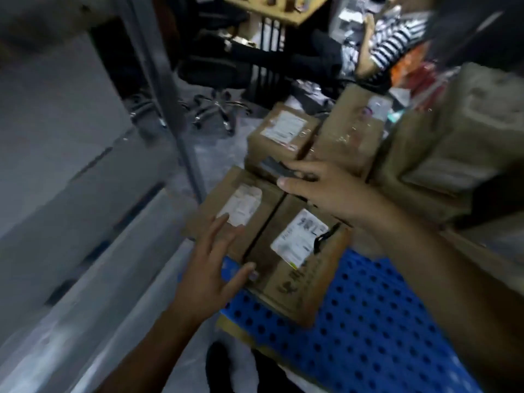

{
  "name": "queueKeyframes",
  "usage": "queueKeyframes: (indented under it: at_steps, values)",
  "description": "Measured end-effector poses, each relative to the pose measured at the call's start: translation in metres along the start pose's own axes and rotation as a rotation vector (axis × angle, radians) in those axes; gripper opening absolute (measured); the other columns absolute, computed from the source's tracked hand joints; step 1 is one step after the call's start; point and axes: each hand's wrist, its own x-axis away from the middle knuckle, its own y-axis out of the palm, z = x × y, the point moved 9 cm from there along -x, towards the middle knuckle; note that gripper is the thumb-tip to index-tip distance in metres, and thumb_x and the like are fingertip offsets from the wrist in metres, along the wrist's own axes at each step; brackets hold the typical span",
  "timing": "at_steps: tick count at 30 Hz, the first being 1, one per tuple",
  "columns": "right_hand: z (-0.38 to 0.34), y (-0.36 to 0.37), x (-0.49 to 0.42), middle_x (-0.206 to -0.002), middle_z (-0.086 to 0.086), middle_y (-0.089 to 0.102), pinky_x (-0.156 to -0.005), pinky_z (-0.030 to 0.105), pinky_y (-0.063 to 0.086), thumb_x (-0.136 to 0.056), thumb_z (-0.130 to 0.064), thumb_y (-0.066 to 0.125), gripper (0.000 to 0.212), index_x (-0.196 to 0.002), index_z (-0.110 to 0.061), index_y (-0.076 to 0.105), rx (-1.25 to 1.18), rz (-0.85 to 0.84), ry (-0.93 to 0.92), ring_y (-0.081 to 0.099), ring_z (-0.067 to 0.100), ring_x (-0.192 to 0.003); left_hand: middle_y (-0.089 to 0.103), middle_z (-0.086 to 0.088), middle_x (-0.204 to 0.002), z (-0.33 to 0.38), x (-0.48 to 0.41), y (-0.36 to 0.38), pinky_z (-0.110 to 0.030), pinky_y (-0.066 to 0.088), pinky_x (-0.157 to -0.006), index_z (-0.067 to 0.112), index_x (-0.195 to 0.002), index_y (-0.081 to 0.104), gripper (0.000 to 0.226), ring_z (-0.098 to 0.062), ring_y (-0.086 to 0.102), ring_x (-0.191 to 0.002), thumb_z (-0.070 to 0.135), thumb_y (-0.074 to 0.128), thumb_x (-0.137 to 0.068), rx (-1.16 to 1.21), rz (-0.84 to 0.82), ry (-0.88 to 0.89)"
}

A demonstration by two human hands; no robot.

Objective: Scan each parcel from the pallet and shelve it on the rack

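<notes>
Now the left hand (215, 262) is at the near left edge of the blue pallet (368, 321). Its grip is spread wide, fingers straight, over the front left parcel (241, 205). The picture is blurry, so I cannot tell if it really touches. This parcel sits right at the pallet's left edge, so I think a push from one flat hand could tip it onto the floor. The front right parcel (297, 251) sits tight against it on the pallet, so pulling one could drag the other. A thin black strap (326, 236) lies across that parcel's corner and might catch. A bit further in over the pallet, the right hand (326, 194) has its grip curled round a dark scanner (279, 168). The white labels are close together, so the scanner could read the wrong one. At the pallet's far end are the back left parcel (283, 131) and the back right parcel (348, 137), with a big box (453, 154) on the pallet's right side. Past the pallet's left side stands a grey rack post (167, 103), and beyond it a black chair (215, 72). The count: two hands, one scanner, one strap, four small parcels, three clear white labels, one big box, one pallet, one rack post.
</notes>
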Motion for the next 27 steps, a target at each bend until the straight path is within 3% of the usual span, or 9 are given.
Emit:
queueKeyframes:
  at_steps: [2, 4, 8, 9, 13, 15, 18, 22, 27]
  values:
    - [0.039, 0.000, 0.031, -0.135, -0.023, 0.057, -0.096, 0.029, 0.048, -0.085, -0.063, 0.065, 0.065, -0.143, -0.037, 0.053, -0.012, 0.055, 0.097, 0.058, 0.002, -0.118, 0.021, -0.001, -0.169, -0.006, 0.016, 0.045, -0.057, 0.039, -0.115, 0.037, -0.157, 0.034, 0.076, -0.027, 0.020, -0.156, 0.065, 0.059, -0.092, 0.029, -0.188, -0.005]
    - [0.073, 0.009, 0.063, -0.139, -0.021, 0.056, -0.092, 0.024, 0.047, -0.088, -0.059, 0.064, 0.064, -0.146, -0.036, 0.049, 0.002, 0.080, 0.194, 0.057, 0.004, -0.120, 0.022, -0.011, -0.168, -0.015, 0.033, 0.073, -0.058, 0.042, -0.112, 0.025, -0.156, 0.041, 0.086, -0.034, 0.024, -0.155, 0.075, 0.054, -0.087, -0.046, -0.289, -0.013]
    - [0.128, 0.030, 0.119, -0.078, -0.025, 0.065, -0.049, 0.015, 0.040, -0.096, -0.048, 0.059, 0.055, -0.148, -0.036, 0.046, 0.032, 0.142, 0.384, 0.056, 0.000, -0.052, 0.022, -0.016, -0.167, -0.025, 0.058, 0.099, -0.054, 0.037, -0.115, 0.020, -0.155, 0.044, 0.091, -0.036, 0.022, -0.154, 0.079, 0.050, -0.087, -0.086, -0.384, 0.022]
    - [0.137, 0.034, 0.128, -0.075, -0.023, 0.064, -0.045, 0.016, 0.039, -0.096, -0.048, 0.059, 0.055, -0.149, -0.036, 0.045, 0.049, 0.167, 0.421, 0.056, 0.002, -0.049, 0.020, -0.013, -0.168, -0.028, 0.063, 0.102, -0.052, 0.037, -0.115, 0.023, -0.155, 0.044, 0.088, -0.034, 0.021, -0.154, 0.078, 0.051, -0.087, -0.078, -0.401, 0.019]
    - [0.161, 0.047, 0.159, -0.128, -0.011, 0.061, -0.061, 0.025, 0.049, -0.094, -0.056, 0.058, 0.059, -0.149, -0.043, 0.040, 0.172, 0.205, 0.535, 0.063, 0.008, -0.074, 0.013, -0.006, -0.170, -0.027, 0.074, 0.116, -0.045, 0.041, -0.113, 0.029, -0.150, 0.050, 0.072, -0.028, 0.026, -0.153, 0.058, 0.072, -0.087, 0.109, -0.445, -0.006]
    - [0.169, 0.048, 0.170, -0.140, -0.007, 0.055, -0.056, 0.018, 0.043, -0.093, -0.059, 0.058, 0.059, -0.148, -0.047, 0.038, 0.230, 0.196, 0.555, 0.058, 0.005, -0.067, 0.009, -0.003, -0.170, -0.021, 0.076, 0.123, -0.029, 0.041, -0.112, 0.029, -0.145, 0.052, 0.069, -0.008, 0.026, -0.150, 0.047, 0.080, -0.084, 0.192, -0.446, 0.000]
    - [0.173, 0.049, 0.184, -0.123, -0.004, 0.058, -0.058, 0.016, 0.045, -0.092, -0.062, 0.056, 0.061, -0.149, -0.048, 0.036, 0.366, 0.142, 0.532, 0.061, 0.006, -0.069, 0.014, -0.005, -0.166, -0.009, 0.077, 0.133, 0.001, 0.032, -0.102, 0.021, -0.138, 0.056, 0.066, 0.030, 0.020, -0.129, 0.038, 0.085, -0.080, 0.254, -0.405, 0.019]
    - [0.179, 0.046, 0.198, -0.115, 0.002, 0.047, -0.081, 0.040, 0.050, -0.091, -0.068, 0.050, 0.068, -0.152, -0.048, 0.028, 0.709, 0.054, 0.531, 0.053, 0.024, -0.098, 0.021, -0.013, -0.167, -0.002, 0.082, 0.151, -0.029, 0.040, -0.107, 0.016, -0.137, 0.060, 0.068, 0.003, 0.025, -0.136, 0.032, 0.089, -0.078, 0.215, -0.348, -0.029]
    - [0.171, 0.024, 0.210, -0.127, 0.003, 0.048, -0.086, 0.045, 0.049, -0.093, -0.065, 0.051, 0.065, -0.151, -0.047, 0.028, 0.879, -0.002, 0.459, 0.049, 0.030, -0.114, 0.023, -0.015, -0.166, 0.008, 0.087, 0.162, -0.039, 0.043, -0.107, 0.020, -0.137, 0.056, 0.077, -0.017, 0.032, -0.142, 0.032, 0.093, -0.071, 0.235, -0.287, -0.035]
